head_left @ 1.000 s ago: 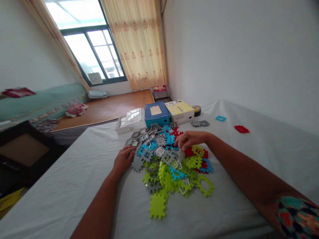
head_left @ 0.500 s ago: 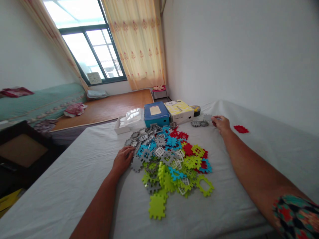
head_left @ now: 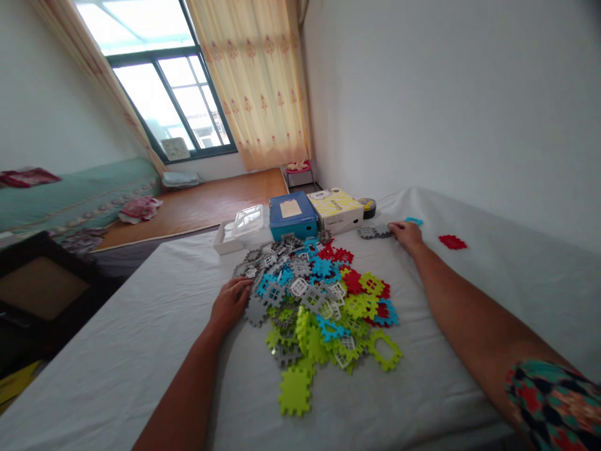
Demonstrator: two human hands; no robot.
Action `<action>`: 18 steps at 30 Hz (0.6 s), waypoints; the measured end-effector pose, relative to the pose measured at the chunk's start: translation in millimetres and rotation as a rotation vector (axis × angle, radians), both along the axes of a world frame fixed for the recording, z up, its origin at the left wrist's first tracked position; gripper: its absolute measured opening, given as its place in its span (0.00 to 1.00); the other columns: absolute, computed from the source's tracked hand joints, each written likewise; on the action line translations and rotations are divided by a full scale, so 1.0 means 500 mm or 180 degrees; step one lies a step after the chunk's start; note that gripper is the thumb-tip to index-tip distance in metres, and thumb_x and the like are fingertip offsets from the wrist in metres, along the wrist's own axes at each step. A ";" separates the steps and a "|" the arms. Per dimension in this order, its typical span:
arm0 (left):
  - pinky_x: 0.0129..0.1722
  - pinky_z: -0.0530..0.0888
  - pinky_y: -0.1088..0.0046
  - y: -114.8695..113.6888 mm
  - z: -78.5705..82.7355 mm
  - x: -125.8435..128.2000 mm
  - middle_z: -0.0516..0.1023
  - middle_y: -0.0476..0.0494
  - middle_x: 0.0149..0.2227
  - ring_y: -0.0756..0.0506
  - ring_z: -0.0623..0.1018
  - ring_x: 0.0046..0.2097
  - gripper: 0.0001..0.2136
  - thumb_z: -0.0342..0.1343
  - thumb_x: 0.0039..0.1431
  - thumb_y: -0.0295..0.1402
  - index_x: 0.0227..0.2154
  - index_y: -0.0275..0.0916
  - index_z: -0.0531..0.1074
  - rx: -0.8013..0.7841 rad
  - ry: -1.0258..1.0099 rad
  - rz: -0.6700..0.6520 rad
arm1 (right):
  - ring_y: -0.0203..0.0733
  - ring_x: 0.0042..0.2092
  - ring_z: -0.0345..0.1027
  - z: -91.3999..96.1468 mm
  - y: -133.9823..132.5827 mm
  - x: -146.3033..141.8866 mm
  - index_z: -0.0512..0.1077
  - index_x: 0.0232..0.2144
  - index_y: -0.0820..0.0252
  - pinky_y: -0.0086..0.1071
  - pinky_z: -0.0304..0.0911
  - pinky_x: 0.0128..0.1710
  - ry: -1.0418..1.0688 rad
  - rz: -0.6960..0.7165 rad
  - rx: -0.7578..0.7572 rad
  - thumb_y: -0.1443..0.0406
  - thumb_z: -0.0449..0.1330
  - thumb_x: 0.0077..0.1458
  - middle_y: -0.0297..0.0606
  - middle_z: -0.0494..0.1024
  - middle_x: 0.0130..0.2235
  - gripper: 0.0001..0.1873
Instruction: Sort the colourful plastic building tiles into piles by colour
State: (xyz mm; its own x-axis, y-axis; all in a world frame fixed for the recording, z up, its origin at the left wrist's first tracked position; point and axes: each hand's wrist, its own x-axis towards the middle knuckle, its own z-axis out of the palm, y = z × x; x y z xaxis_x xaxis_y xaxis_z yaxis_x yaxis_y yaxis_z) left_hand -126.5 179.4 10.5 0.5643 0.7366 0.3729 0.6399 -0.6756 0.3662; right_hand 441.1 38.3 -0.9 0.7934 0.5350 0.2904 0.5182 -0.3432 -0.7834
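Note:
A heap of flat interlocking plastic tiles (head_left: 319, 307) in grey, blue, red, green and white lies mid-table. My left hand (head_left: 229, 304) rests at the heap's left edge, fingers loosely bent on a grey tile (head_left: 256, 311), gripping nothing. My right hand (head_left: 407, 235) is stretched to the far right, fingers pinched together at a grey tile (head_left: 385, 231) that lies beside another grey tile (head_left: 367, 232). Just behind the right hand sits a single blue tile (head_left: 415, 220). Further right lies a red tile (head_left: 452, 242).
A white cloth covers the table (head_left: 141, 351). Along its far edge stand a clear plastic box (head_left: 244, 227), a blue box (head_left: 293, 215), a yellow-and-white box (head_left: 336, 209) and a dark round tin (head_left: 369, 207). A white wall runs along the right.
My right hand left the middle of the heap with a grey tile, swung out to the far right, and now sits at the small group of grey tiles. The left hand stayed put.

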 end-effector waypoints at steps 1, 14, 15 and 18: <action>0.55 0.68 0.58 0.000 0.000 0.000 0.75 0.41 0.49 0.40 0.73 0.51 0.18 0.45 0.61 0.42 0.43 0.41 0.76 -0.0001 -0.0002 -0.0003 | 0.44 0.34 0.73 -0.001 -0.002 -0.001 0.79 0.36 0.64 0.33 0.66 0.35 -0.0106 0.0025 -0.0081 0.59 0.59 0.52 0.43 0.81 0.30 0.16; 0.55 0.69 0.59 -0.002 -0.001 0.001 0.75 0.41 0.49 0.41 0.72 0.52 0.18 0.44 0.62 0.41 0.43 0.41 0.76 0.0000 0.0014 0.0006 | 0.48 0.53 0.64 0.085 0.060 -0.224 0.69 0.55 0.62 0.42 0.57 0.56 -0.2004 0.1873 -0.0077 0.62 0.51 0.60 0.44 0.74 0.53 0.22; 0.55 0.68 0.59 -0.002 0.000 0.001 0.75 0.41 0.49 0.41 0.72 0.52 0.18 0.44 0.62 0.41 0.44 0.41 0.76 -0.0004 0.0021 -0.0011 | 0.49 0.55 0.62 0.085 0.072 -0.250 0.66 0.58 0.62 0.43 0.56 0.57 -0.2155 0.2060 -0.0178 0.63 0.51 0.60 0.44 0.72 0.56 0.24; 0.55 0.68 0.59 -0.003 0.003 0.002 0.76 0.41 0.49 0.41 0.73 0.51 0.18 0.44 0.62 0.41 0.44 0.40 0.76 0.0003 0.0024 -0.0056 | 0.52 0.60 0.55 0.074 0.100 -0.303 0.56 0.64 0.61 0.46 0.57 0.56 -0.2378 0.2187 -0.0535 0.65 0.51 0.60 0.43 0.63 0.62 0.30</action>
State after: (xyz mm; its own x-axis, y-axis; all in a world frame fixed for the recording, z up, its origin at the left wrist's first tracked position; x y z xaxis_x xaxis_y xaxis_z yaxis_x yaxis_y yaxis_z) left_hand -125.6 177.8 12.0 0.5801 0.7260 0.3693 0.6306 -0.6872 0.3606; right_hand 289.8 88.6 36.1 -0.0518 0.8845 0.4636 0.9794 0.1358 -0.1497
